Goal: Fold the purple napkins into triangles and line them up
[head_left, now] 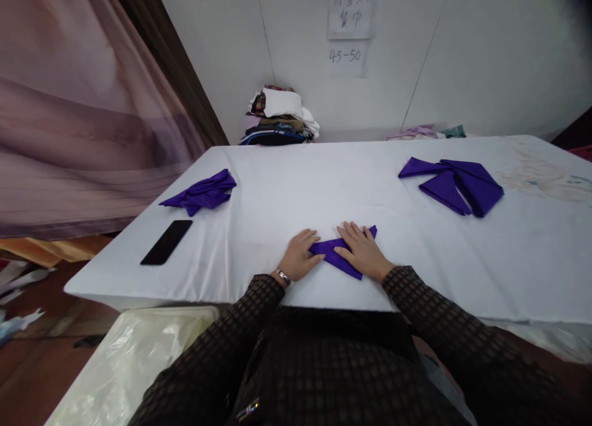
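A purple cloth napkin (340, 258), folded into a narrow pointed shape, lies flat on the white-covered table (305, 185) close to its front edge. My left hand (300, 256) rests at the napkin's left tip, fingers stretched out, with a bracelet at the wrist. Across the napkin's right part lies my right hand (363, 251), palm down with fingers spread, covering some of the cloth. The right end of the napkin sticks out past my fingers.
A crumpled purple cloth (203, 193) and a black phone (166, 242) lie at the left. Folded purple napkins (472, 182) are at the right. Behind the table, a pile of clothes (280, 121) stands against the wall. A plastic-covered surface (139, 358) is below left.
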Motion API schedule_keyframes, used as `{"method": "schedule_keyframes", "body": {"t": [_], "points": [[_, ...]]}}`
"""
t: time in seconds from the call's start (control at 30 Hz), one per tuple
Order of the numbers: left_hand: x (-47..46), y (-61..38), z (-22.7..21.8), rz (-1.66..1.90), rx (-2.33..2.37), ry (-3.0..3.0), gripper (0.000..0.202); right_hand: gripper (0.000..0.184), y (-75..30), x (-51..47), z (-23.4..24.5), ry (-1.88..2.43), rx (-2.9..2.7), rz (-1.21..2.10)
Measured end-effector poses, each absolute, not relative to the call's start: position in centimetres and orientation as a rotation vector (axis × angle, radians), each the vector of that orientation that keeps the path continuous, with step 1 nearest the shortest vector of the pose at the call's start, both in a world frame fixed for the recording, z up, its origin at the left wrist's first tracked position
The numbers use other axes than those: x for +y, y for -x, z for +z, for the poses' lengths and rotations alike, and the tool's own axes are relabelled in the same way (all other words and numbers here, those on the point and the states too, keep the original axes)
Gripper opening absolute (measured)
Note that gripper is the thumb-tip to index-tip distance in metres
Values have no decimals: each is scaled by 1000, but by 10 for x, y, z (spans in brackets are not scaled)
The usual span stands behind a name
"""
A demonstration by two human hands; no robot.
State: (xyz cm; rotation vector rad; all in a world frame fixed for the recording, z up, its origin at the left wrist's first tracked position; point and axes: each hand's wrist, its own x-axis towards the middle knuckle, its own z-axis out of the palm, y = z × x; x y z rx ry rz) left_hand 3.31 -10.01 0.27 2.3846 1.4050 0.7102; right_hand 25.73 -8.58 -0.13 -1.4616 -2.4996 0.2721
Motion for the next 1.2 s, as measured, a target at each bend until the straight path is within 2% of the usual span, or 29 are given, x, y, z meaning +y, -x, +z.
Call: {"method": "schedule_keyframes", "body": {"t": [0.17,0.43,0.7,1.2], "points": [[-97,-2,-4,777,1505,-2295,22,66,-257,-85,-2,1470,-2501,244],[-88,-4,5,655,1459,-2259,7,68,-257,-85,1,1482,-2509,273],[-84,1,11,408,1365,-2356,8,70,-255,-86,11,1467,-2506,357],[-74,10,2,514,1242,-2559,16,71,-252,-87,15,1436,-2461,424]]}}
